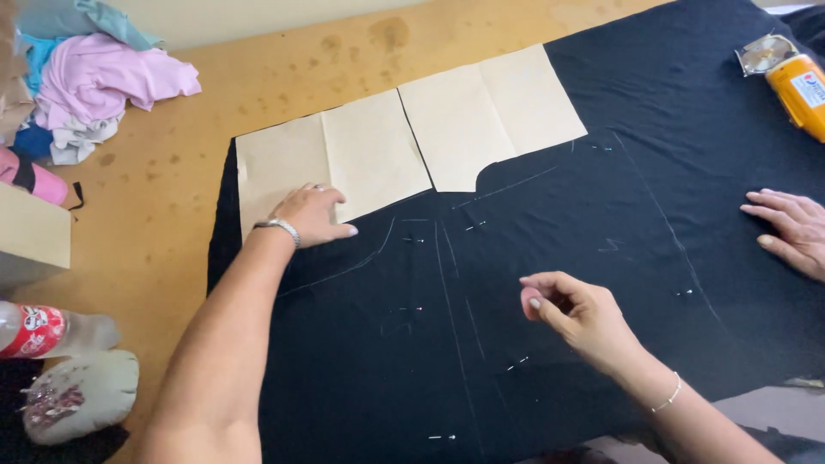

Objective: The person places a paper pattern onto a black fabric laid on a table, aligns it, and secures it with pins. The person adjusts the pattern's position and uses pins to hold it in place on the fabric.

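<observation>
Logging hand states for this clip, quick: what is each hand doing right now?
Left hand: open, pressed flat on the paper pattern.
Right hand: closed, pinching pink tailor's chalk above the black fabric.

- A clothes pile (90, 82) is heaped at the table's (172, 198) far left corner.
- A bottle (51, 331) and pincushion (77, 395) are laid near left.
- A yellow cutter (795, 82) is rested far right.
</observation>
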